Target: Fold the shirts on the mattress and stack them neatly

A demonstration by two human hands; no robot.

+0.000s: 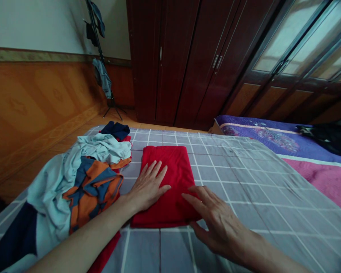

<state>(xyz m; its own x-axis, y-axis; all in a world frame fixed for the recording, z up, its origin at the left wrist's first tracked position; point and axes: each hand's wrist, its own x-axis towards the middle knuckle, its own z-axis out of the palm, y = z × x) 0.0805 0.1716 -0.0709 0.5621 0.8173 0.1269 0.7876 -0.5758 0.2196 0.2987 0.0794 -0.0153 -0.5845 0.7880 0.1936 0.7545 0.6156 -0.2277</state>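
A red cloth (pixel 173 163), folded into a rectangle, lies flat on the grey checked bedspread (pixel 233 163). My left hand (pixel 150 185) rests on its left part, palm down with the fingers spread. At the cloth's lower right corner is my right hand (pixel 216 216), fingers apart, thumb beside the near edge and fingertips over the right edge. Neither hand grips anything.
To the left lies a heap of clothes: a pale blue garment (pixel 55 182), an orange and blue one (pixel 93 189), and a navy one (pixel 116 130). A purple and pink bed cover (pixel 261 132) is at the right. Behind stand a dark red wardrobe (pixel 184 76) and a coat stand (pixel 98 38).
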